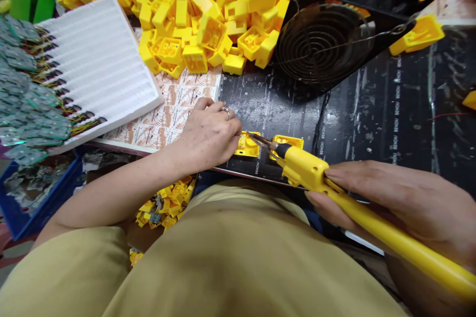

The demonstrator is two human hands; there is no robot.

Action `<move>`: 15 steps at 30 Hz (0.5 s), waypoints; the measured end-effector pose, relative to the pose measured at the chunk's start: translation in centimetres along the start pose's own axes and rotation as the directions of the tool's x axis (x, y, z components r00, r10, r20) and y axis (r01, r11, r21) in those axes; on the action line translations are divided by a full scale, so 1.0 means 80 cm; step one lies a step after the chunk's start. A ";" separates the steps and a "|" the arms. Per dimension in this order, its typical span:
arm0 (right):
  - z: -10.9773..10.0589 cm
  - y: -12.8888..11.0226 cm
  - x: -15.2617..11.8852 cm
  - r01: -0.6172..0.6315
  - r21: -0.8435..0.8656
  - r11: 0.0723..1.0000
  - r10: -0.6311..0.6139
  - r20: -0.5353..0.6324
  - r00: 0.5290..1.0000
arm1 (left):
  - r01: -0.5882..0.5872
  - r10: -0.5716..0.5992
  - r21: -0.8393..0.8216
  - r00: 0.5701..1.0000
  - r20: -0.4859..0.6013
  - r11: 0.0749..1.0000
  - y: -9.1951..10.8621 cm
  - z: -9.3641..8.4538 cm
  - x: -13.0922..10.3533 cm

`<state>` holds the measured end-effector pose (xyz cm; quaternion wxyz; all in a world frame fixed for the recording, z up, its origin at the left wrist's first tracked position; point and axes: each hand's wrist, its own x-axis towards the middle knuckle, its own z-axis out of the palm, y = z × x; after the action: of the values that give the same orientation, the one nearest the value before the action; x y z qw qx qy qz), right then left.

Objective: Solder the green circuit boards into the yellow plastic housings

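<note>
My right hand [405, 208] is wrapped round a yellow soldering iron [307, 166] that points to the left. Its metal tip reaches over a small open yellow plastic housing [250, 148] near the front edge of the bench; whether it touches cannot be made out. With fingers curled, my left hand [213, 133] wears a ring and grips the left end of that housing, hiding part of it. A second yellow housing [288, 141] lies just to the right, partly behind the iron.
A heap of yellow housings [208, 25] covers the back of the bench [372, 124]. A black fan [323, 44] with a wire guard stands before it. At left, a white ridged tray [100, 54] bears wired green circuit boards [33, 99]. Below is a blue bin [22, 223].
</note>
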<state>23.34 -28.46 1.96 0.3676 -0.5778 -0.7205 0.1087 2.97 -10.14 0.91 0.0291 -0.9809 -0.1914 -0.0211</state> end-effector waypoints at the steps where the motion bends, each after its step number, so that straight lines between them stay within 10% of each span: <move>1: 0.000 -0.001 0.002 0.000 -0.003 1.000 0.000 -0.005 1.000 | -0.002 0.002 0.003 1.000 0.001 1.000 0.000 0.000 0.000; 9: 0.003 0.004 0.013 0.144 0.003 0.990 -0.144 0.049 0.988 | -0.032 0.033 0.048 0.999 -0.027 0.998 -0.001 0.001 -0.001; 15: -0.005 -0.014 0.001 -0.146 -0.071 0.987 0.142 -0.064 0.988 | -0.030 0.030 0.058 1.000 -0.007 0.998 -0.001 0.004 0.000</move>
<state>22.75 -28.82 2.97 0.3575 -0.6448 -0.6695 0.0905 2.93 -10.03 0.62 0.0588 -0.9822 -0.1772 -0.0190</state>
